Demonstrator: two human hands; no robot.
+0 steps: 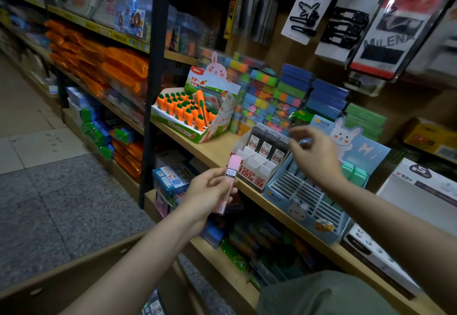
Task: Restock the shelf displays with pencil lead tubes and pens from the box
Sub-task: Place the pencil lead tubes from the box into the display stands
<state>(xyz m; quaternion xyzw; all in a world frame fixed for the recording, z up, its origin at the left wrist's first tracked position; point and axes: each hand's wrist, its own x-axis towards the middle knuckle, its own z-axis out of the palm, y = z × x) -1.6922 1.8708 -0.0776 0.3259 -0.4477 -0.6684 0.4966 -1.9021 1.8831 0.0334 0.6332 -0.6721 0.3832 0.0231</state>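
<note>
The left hand [207, 188] holds a slim pink plastic pencil lead tube [230, 181] upright, with the fingers curled around its lower half, so the capped top and the small white label stand free above the grip. The right hand [314, 154] hovers above the shelf displays with thumb and forefinger brought close together; a small thing may be pinched there, but motion blur hides it, so its grip cannot be told. Under this hand stand two displays on the pale wooden shelf [217, 151]: a white cardboard display box [257, 166] with dark lead tubes [270, 145] in its back row and empty front slots, and just beside it a light blue rabbit-printed display box [306, 198] with many narrow slots. The risk, as it seems, is a wrong placement: the pink tube may belong to the blue display, yet the white one is nearer to the left hand. Another danger is that the tube slips, because only the lower part is held, and it would fall toward the brown cardboard box [81, 272] below or to the floor. The slots are narrow, so a tilted tube could catch on a divider.
</note>
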